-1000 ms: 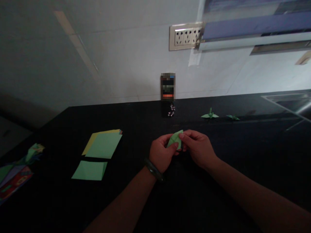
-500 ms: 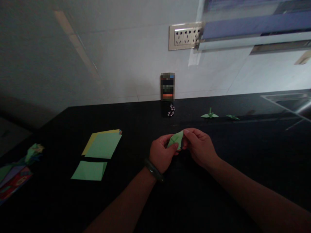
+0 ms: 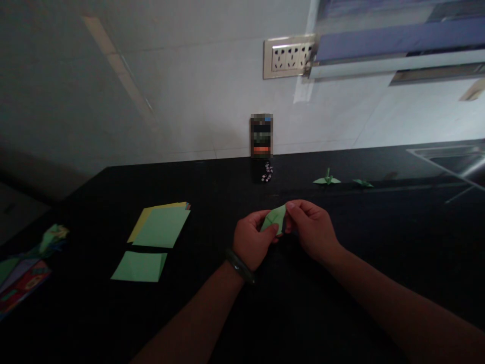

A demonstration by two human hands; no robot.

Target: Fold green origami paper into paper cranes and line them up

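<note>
Where the left hand (image 3: 250, 238) grips: the paper (image 3: 273, 218), thumb on top.
Where the right hand (image 3: 313, 230) pinches: its upper right corner.
Paper: held between the two.
Paper birds (image 3: 327, 180): on the bench (image 3: 212, 189), beyond the right hand.
Sheets (image 3: 162, 228): left of the left hand.

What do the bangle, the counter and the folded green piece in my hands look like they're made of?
Folded green piece: matte, likely paper, being thin and creased. Bangle: perhaps stone or glass, dark and glossy with a highlight. Counter: possibly polished stone, black with faint reflections.
</note>
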